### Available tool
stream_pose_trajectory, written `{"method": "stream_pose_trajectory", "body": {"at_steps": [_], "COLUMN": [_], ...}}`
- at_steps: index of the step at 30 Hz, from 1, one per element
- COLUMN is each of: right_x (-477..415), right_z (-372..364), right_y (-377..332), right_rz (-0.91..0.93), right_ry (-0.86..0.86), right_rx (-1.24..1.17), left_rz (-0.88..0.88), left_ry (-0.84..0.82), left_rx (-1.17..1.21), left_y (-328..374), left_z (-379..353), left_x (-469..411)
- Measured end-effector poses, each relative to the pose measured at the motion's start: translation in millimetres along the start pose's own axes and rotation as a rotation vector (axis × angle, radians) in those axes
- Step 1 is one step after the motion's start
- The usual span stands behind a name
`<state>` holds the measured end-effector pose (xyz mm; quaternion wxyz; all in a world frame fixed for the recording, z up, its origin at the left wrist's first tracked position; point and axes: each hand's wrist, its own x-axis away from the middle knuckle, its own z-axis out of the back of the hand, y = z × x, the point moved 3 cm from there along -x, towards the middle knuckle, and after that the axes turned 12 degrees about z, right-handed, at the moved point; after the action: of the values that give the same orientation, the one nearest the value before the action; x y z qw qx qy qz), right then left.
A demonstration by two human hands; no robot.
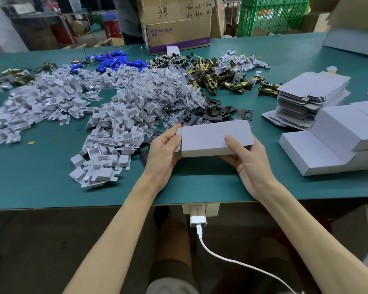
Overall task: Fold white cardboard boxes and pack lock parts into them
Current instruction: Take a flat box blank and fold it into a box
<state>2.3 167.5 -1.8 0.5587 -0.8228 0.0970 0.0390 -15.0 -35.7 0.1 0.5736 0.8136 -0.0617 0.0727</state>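
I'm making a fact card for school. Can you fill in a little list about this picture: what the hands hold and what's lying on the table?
Held: white box, over the table
Left hand: grips the box's left end
Right hand: grips its right end, thumb on top
Table: green
Middle: heaps of white inserts
Far middle: brass latches, black plates nearer
Far left: blue batteries
Right: stack of flat boxes, folded boxes nearer
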Motion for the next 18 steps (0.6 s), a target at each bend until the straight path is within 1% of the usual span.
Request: {"method": "stream_pose_trajectory", "body": {"at_steps": [3, 6, 8, 13, 18], "right_x": [0.7, 1.1, 1.8, 4.8, 4.8], "right_z": [-0.2, 0.0, -1.1, -4.3, -4.9], "right_y": [-0.2, 0.0, -0.2, -0.9, -3.2], "right_rz": [-0.019, -0.024, -0.013, 0.016, 0.011], "right_ry": [-0.025, -0.044, -0.066, -0.136, -0.126], "right_rx": [-0.023, -0.03, -0.014, 0.039, -0.008], "left_rz": [-0.007, 0.0, 0.007, 0.014, 0.003], "left_ry": [0.016, 0.011, -0.009, -0.043, -0.117], "left_rx": [-0.002, 0.048, 0.07, 0.028, -0.004], "left_y": [0.5, 0.6, 0.6, -1.3, -1.2], "left_z": [1.9, 3.3, 3.9, 3.2, 0.2], "left_x": [-0.3, -1.5, -1.1, -0.6, -0.5]}}
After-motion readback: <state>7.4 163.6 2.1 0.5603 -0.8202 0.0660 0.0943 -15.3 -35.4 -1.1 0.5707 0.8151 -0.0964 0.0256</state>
